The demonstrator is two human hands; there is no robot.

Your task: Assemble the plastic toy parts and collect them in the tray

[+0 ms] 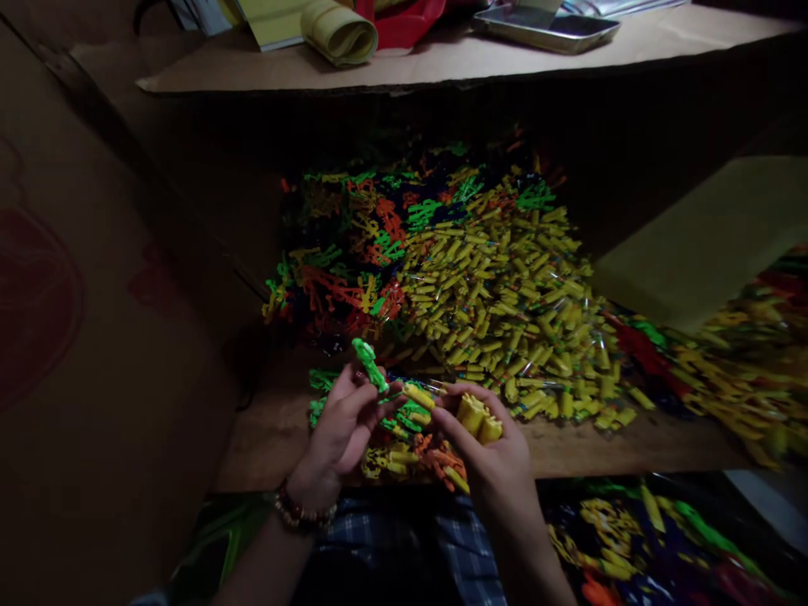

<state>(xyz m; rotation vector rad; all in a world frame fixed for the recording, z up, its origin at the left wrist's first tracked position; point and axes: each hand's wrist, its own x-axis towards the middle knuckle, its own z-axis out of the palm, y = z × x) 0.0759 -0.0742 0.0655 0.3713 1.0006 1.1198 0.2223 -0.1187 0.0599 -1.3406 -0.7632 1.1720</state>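
A bright green plastic toy piece sits low centre, pinched in the left hand grip; the right hand grip closes on short yellow plastic tubes. Beyond, a heap of yellow tubes covers the wooden tabletop. No writing is readable.

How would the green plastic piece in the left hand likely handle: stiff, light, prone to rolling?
The green plastic piece probably stays stiff: it juts unsupported above the left hand fingertips. It seems light, pinched by fingertips alone. Its knobbly, irregular outline suggests it would not roll.

Bare forearms, beaded bracelet, plaid trousers
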